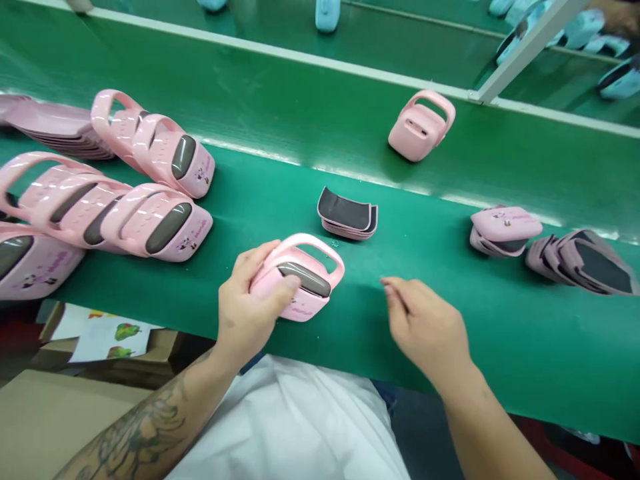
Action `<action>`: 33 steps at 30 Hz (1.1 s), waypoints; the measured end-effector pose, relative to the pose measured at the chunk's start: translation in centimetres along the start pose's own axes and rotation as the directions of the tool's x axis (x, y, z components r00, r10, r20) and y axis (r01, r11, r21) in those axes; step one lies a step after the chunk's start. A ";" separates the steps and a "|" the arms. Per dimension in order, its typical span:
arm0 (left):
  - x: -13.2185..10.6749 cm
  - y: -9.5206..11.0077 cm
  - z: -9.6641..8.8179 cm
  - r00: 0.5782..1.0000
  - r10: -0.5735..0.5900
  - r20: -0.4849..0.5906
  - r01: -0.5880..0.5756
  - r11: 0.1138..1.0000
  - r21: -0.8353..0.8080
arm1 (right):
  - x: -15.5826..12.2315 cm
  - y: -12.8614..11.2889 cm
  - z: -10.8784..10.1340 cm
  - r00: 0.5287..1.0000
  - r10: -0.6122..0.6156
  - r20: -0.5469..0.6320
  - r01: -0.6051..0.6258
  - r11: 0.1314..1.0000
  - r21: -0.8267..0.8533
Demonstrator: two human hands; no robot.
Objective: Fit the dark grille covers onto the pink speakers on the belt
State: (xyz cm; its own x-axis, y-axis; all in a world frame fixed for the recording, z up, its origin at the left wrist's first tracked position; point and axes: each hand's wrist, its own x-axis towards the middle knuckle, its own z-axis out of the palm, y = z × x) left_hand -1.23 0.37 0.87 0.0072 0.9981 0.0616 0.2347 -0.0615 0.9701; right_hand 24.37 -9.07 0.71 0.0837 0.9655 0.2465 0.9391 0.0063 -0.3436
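My left hand (253, 290) is closed round a pink plastic case with a loop handle (310, 308). Its thumb lies on the dark glossy window, and a printed pattern shows on the pink side. To the right, apart from the case, my right hand (425, 327) is pinched with thumb and forefinger together. Whatever is at those fingertips, if anything, is too small to name. Just beyond the held case, a small stack of curved pink panels with dark inner faces (347, 212) rests on the green work surface (270, 193).
Several finished-looking pink handled cases (170, 230) stand at left, by stacked pink shells (65, 127). One more pink case (417, 130) sits on the green conveyor behind. At right are more curved panels (595, 260) and a pink printed piece (507, 223). A cardboard box (65, 427) is below left.
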 end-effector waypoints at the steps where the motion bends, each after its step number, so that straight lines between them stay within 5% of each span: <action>1: 0.0 0.1 0.1 0.997 0.079 -0.006 -0.078 0.988 0.136 | 0.3 1.4 0.2 0.998 0.055 -0.036 -0.058 0.993 -0.105; 4: -0.3 0.7 0.9 0.977 0.184 0.103 -0.208 0.925 0.317 | 1.8 5.0 1.3 0.990 0.084 -0.113 -0.107 0.971 -0.213; 9: -0.9 1.7 1.3 0.867 0.244 0.433 -0.379 0.889 0.257 | 4.1 7.6 3.7 0.984 0.019 -0.176 -0.048 0.985 -0.165; 12: -0.4 2.0 0.0 0.786 0.151 0.600 -0.329 0.923 0.198 | 3.7 6.3 3.9 0.962 0.012 -0.272 -0.050 0.990 -0.131; 15: 0.5 1.3 -1.7 0.704 0.084 0.705 -0.231 0.966 0.116 | 1.9 2.3 2.8 0.912 0.036 -0.408 -0.010 0.998 0.065; 17: 1.1 0.5 -2.4 0.671 0.085 0.736 -0.152 0.988 0.024 | 0.5 -0.9 1.9 0.924 0.030 -0.382 0.074 0.964 0.256; 20: 1.8 -1.1 -2.6 0.679 0.037 0.733 0.044 0.995 -0.091 | -0.6 -4.2 1.4 0.969 -0.066 -0.239 0.149 0.926 0.348; 24: 1.9 -2.6 -2.1 0.685 -0.051 0.727 0.222 0.965 -0.140 | -0.5 -3.0 2.6 0.946 0.050 -0.319 0.022 0.975 0.219; 26: 1.7 -3.2 -2.2 0.682 -0.062 0.729 0.212 0.971 -0.115 | -0.4 -0.7 2.9 0.916 0.157 -0.369 -0.119 0.985 0.122; 29: 1.3 -3.7 -2.7 0.682 0.000 0.731 0.118 0.987 -0.110 | -0.5 2.4 2.8 0.915 0.277 -0.294 -0.286 0.958 0.014; 33: 1.1 -3.9 -3.5 0.624 0.109 0.774 -0.074 0.994 -0.080 | 0.3 3.7 3.6 0.932 0.333 -0.147 -0.336 0.942 0.004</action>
State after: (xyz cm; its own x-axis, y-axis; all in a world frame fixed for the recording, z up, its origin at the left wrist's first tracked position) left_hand -5.49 1.63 -2.00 0.7824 0.6217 -0.0379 0.1548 -0.1352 0.9787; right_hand 26.72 -7.80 -3.72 0.4393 0.8633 0.2484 0.8551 -0.3172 -0.4101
